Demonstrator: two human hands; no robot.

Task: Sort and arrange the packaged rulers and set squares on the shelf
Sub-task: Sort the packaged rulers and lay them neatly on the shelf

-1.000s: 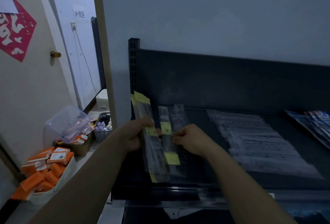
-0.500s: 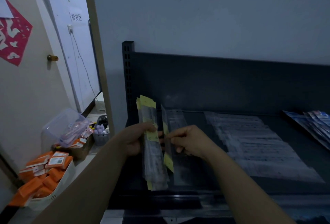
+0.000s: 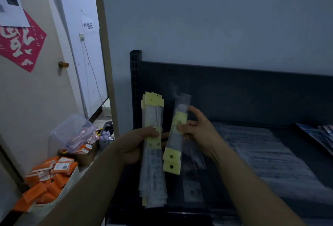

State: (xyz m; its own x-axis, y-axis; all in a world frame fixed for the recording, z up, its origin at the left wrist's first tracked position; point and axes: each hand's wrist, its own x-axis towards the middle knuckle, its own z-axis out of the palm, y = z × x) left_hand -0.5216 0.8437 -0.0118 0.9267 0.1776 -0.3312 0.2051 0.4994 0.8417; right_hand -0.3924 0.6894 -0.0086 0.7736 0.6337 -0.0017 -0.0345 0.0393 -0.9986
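Plastic-sleeved stack of rulers and two rulers, held over the left end of the dark shelf.
The left hand grips the stack upright at its middle, thumb across the front; just beside it the right hand pinches the two rulers, slightly tilted, yellow tags at the bottom. Clear flat packs lie on the shelf further right; orange boxes sit in a bin left of the shelf.
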